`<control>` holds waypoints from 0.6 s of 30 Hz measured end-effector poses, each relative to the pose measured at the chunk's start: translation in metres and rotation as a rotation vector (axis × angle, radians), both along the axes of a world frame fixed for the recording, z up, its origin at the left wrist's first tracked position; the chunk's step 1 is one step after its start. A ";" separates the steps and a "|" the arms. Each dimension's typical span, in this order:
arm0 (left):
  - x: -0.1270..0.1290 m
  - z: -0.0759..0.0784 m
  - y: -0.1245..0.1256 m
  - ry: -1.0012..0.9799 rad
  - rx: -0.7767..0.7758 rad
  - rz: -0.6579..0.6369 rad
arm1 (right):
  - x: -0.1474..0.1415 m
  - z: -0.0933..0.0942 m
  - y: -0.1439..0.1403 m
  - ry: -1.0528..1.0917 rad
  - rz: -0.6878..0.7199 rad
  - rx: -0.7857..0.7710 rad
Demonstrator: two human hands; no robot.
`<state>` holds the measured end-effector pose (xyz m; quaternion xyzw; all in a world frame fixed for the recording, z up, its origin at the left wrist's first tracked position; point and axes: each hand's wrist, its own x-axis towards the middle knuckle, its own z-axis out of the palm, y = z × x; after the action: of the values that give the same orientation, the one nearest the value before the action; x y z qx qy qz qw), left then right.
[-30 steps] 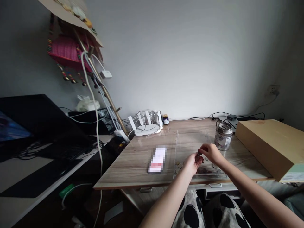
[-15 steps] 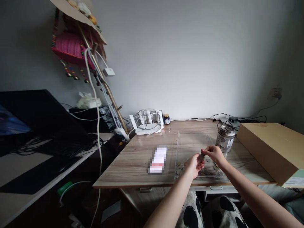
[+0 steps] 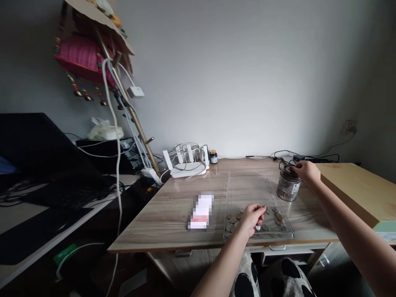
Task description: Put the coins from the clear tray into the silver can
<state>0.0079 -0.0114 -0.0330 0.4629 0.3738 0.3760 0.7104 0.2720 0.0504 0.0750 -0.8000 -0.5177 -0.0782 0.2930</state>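
My left hand [image 3: 254, 216] is curled closed above a clear plastic tray [image 3: 247, 185], with a silver coin [image 3: 258, 227] showing at the lower edge of its fingers. Loose silver and yellowish coins [image 3: 232, 220] lie in the near part of the tray, on both sides of this hand. Over at the right, my right hand [image 3: 306, 171] pinches at the top of a round metal tin [image 3: 287, 189] with a printed label. Its fingertips meet the lid, and they mostly hide the coin between them.
Left of the tray lies a phone [image 3: 201, 212] with a blurred screen. A white router [image 3: 188, 167] and small dark jar [image 3: 213, 156] stand near the wall. A large cardboard box [image 3: 355, 189] flanks the tin. Far left are a laptop [image 3: 31, 152] and hanging cables.
My right hand has left my left hand's fingertips, where a coin was pinched, and moved up and right onto the tin's lid. My left hand stays over the tray. The view shifts slightly right.
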 end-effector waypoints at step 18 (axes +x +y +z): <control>0.000 0.005 -0.001 -0.106 0.038 0.146 | -0.136 -0.065 -0.063 0.544 0.976 -0.176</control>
<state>0.0079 -0.0120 -0.0276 0.4272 0.3611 0.4576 0.6911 0.1357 -0.0126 0.0103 -0.4807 -0.7379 0.3189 0.3502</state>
